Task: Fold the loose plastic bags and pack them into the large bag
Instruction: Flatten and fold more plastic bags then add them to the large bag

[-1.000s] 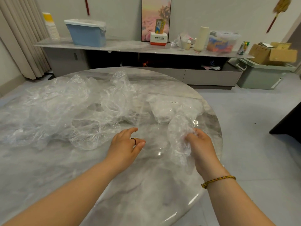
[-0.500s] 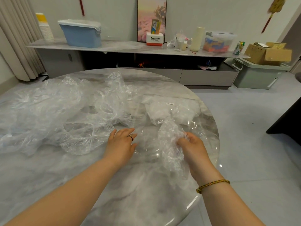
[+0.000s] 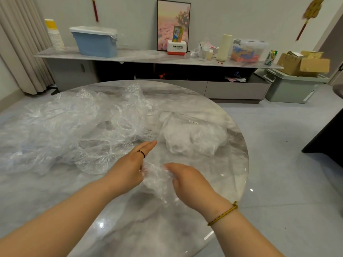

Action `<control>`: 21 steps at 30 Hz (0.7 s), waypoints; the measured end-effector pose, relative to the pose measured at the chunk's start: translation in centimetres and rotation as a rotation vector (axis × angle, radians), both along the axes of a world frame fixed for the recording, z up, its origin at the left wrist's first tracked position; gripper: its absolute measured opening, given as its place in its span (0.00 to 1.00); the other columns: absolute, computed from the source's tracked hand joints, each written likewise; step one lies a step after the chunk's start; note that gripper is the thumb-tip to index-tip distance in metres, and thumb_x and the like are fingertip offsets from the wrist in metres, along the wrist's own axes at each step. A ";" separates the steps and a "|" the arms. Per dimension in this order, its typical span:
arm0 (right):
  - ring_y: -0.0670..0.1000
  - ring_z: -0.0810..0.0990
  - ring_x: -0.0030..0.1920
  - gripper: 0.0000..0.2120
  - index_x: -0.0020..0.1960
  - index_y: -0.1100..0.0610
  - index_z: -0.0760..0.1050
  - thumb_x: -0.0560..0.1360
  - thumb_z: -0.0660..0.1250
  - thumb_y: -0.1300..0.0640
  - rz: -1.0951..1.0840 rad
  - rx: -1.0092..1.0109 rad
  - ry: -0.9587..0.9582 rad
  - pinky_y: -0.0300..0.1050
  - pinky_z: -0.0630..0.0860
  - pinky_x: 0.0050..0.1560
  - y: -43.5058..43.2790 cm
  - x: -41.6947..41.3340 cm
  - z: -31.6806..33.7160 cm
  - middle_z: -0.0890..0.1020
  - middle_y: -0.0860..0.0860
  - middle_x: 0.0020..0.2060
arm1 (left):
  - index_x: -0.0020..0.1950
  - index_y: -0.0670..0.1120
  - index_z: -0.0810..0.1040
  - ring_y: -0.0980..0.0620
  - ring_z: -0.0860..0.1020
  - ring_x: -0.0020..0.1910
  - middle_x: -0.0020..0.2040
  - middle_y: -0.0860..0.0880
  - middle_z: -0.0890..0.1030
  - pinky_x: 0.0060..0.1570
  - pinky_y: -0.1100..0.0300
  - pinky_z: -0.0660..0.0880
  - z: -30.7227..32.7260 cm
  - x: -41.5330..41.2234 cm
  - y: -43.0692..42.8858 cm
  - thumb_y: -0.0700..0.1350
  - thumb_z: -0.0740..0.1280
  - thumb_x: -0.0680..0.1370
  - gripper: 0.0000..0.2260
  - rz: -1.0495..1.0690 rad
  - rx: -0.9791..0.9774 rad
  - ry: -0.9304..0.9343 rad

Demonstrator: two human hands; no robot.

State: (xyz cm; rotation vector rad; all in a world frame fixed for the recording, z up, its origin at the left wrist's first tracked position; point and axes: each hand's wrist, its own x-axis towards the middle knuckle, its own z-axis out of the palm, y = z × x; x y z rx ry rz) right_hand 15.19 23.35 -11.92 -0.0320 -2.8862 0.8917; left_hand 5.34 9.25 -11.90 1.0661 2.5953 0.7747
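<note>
1. Two hands meet over one crumpled bag (image 3: 157,180) near the front of the tabletop (image 3: 130,229), seen from the head camera. The right hand (image 3: 187,180) curls its fingers down into the film and holds it. The left hand (image 3: 130,167) lies with straight fingers against the bag's other side (its thumb is hidden, so a pinch there cannot be ruled out).
2. My reading is that the bag is gathered between the palms to press the air out and flatten it for a fold. Thin film springs back, so it needs a hand on each side.
3. Beyond the hands and a little to the right lies the large bag (image 3: 193,136), flat on the tabletop and already bulging with whitish film. It sits near the hands, probably so each folded piece can go straight in. Which edge is its mouth I cannot tell.
4. To the left spreads the pile of loose bags (image 3: 74,127), tangled and puffed up, its nearest edge just beside the left hand. It could snag on the bag being folded (clear film on clear film is hard to separate by eye).
5. Farther back, well apart from the work, a sideboard (image 3: 148,56) carries a blue bin (image 3: 94,43), and cardboard boxes (image 3: 304,63) sit on a green crate (image 3: 291,88).
</note>
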 end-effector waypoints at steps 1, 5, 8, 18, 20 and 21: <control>0.53 0.70 0.65 0.26 0.74 0.54 0.58 0.77 0.54 0.67 -0.030 0.050 -0.046 0.39 0.63 0.63 -0.4 -0.1 -0.1 0.72 0.53 0.66 | 0.72 0.61 0.47 0.57 0.75 0.42 0.72 0.61 0.53 0.47 0.73 0.69 0.3 0.2 -0.3 0.35 0.62 0.76 0.35 -0.010 0.003 -0.006; 0.57 0.68 0.62 0.34 0.76 0.55 0.40 0.76 0.54 0.68 -0.188 0.105 -0.164 0.43 0.64 0.61 -2.0 -1.2 0.2 0.72 0.57 0.62 | 0.61 0.69 0.42 0.59 0.76 0.46 0.67 0.66 0.51 0.47 0.78 0.66 1.0 1.1 -1.7 0.39 0.63 0.77 0.35 -0.057 0.005 -0.003; 0.56 0.68 0.62 0.32 0.76 0.54 0.43 0.77 0.54 0.66 -0.409 -0.091 -0.167 0.43 0.65 0.62 -2.3 -3.5 0.6 0.71 0.58 0.63 | 0.59 0.70 0.41 0.69 0.71 0.51 0.72 0.62 0.54 0.48 0.81 0.64 1.1 1.7 -2.7 0.40 0.63 0.77 0.35 -0.088 0.014 0.030; 0.56 0.72 0.50 0.12 0.59 0.67 0.69 0.78 0.54 0.67 -0.976 -1.287 0.248 0.38 0.70 0.39 0.2 -12.5 0.4 0.74 0.58 0.49 | 0.56 0.72 0.38 0.71 0.63 0.59 0.57 0.76 0.46 0.48 0.87 0.58 1.1 2.0 -3.5 0.41 0.63 0.78 0.35 -0.121 0.083 -0.030; 0.61 0.72 0.61 0.18 0.68 0.66 0.64 0.78 0.54 0.65 -0.951 -1.088 0.229 0.45 0.71 0.52 0.3 -13.8 -0.1 0.72 0.62 0.62 | 0.56 0.73 0.38 0.66 0.63 0.60 0.60 0.73 0.52 0.48 0.87 0.57 1.0 1.6 -3.7 0.42 0.63 0.78 0.36 -0.111 0.111 -0.025; 0.61 0.71 0.63 0.18 0.67 0.66 0.64 0.79 0.54 0.64 -0.954 -0.998 0.202 0.47 0.69 0.54 0.4 -14.4 -0.2 0.72 0.62 0.63 | 0.56 0.73 0.38 0.66 0.61 0.61 0.60 0.71 0.54 0.48 0.87 0.57 1.0 1.4 -3.9 0.42 0.63 0.78 0.36 -0.102 0.122 -0.027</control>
